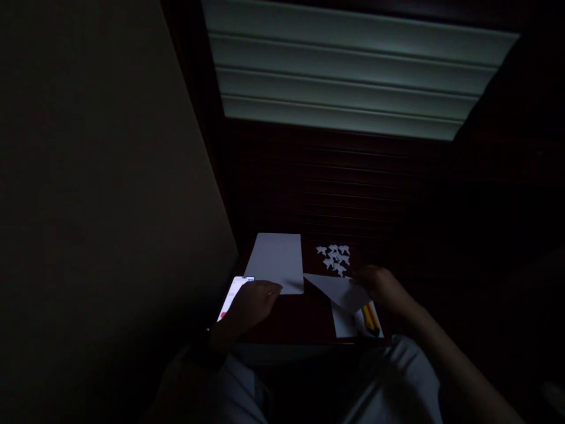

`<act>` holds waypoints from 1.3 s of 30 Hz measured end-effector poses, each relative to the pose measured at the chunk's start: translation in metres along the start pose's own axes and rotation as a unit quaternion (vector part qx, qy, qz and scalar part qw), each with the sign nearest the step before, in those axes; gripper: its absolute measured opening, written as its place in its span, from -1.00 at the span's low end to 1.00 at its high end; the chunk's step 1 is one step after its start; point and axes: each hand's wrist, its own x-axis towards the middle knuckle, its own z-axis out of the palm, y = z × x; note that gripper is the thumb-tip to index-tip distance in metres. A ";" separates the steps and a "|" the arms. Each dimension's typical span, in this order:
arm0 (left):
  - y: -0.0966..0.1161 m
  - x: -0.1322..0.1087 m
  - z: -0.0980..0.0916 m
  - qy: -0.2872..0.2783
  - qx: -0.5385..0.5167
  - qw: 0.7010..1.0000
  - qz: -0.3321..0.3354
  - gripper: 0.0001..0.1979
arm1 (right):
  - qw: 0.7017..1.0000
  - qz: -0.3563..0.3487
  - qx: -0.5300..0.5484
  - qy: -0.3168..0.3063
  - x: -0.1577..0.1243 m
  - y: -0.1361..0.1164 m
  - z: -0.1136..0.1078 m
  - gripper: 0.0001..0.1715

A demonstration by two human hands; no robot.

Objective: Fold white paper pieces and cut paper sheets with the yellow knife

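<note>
My right hand (378, 285) has its fingers closed on the upper right edge of a white paper sheet (338, 290), which is tilted and shows a pointed corner to the left. Beneath that sheet lies another white paper (342, 324), partly covered, with a yellow-and-black object (371, 319) on it whose kind is too dark to make out. My left hand (252, 303) is over the near edge of a larger white sheet (278, 259), fingers stretched to the right and apparently holding nothing. Whether it touches the sheet is unclear.
A lit phone (232, 294) lies left, partly behind my left hand. Several small white paper cutouts (334, 258) are heaped at the back right of the dark red table (286, 321). A wall (110, 206) rises at left; a slatted panel (344, 70) stands behind.
</note>
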 end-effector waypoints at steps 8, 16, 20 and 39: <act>0.062 0.024 0.019 -0.032 -0.105 0.994 0.012 -0.66 | 0.995 -0.046 0.054 -0.068 0.024 -0.035 0.013 -0.77; 0.054 0.027 0.029 -0.094 -0.180 0.976 -0.073 -0.73 | 0.994 -0.069 0.069 -0.047 0.025 -0.039 0.011 -0.74; 0.038 0.022 0.030 -0.105 -0.227 0.965 -0.085 -0.74 | 0.995 -0.061 0.061 -0.051 0.022 -0.026 0.012 -0.76; 0.041 -0.021 0.116 0.135 -0.717 0.597 -0.333 -0.59 | 0.583 0.323 0.742 0.068 0.013 -0.070 0.139 -0.50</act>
